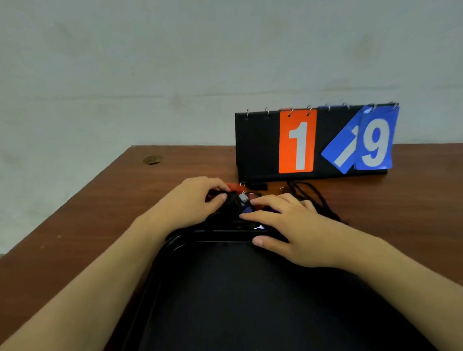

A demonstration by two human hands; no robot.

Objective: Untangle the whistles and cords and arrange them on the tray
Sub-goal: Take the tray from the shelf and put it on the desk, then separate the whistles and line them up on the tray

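Both hands are at the knot: left hand point(197, 200) has thumb & fingers curled, pinching the black cord tangle point(230, 201); right hand point(285, 231) lies mostly flat, fingers fairly straight, pressing on the pile, thumb on the far rim of the black rectangular tray point(203, 294). Bundle of small coloured plastic whistles point(248, 201) (red, purple, grey bits visible) sits on the brown wooden table point(95, 206) just beyond the tray's far edge, near a black flip scoreboard w/ orange 1 & blue 9 point(313, 142). Loose cord loops point(312, 198) trail right of the pile. Imo best approach: pin the mass w/ right, tease one cord out w/ left, no hard yanks, or knots tighten. Whistle orientation can't be told, too clumped; loose cords run roughly front-back
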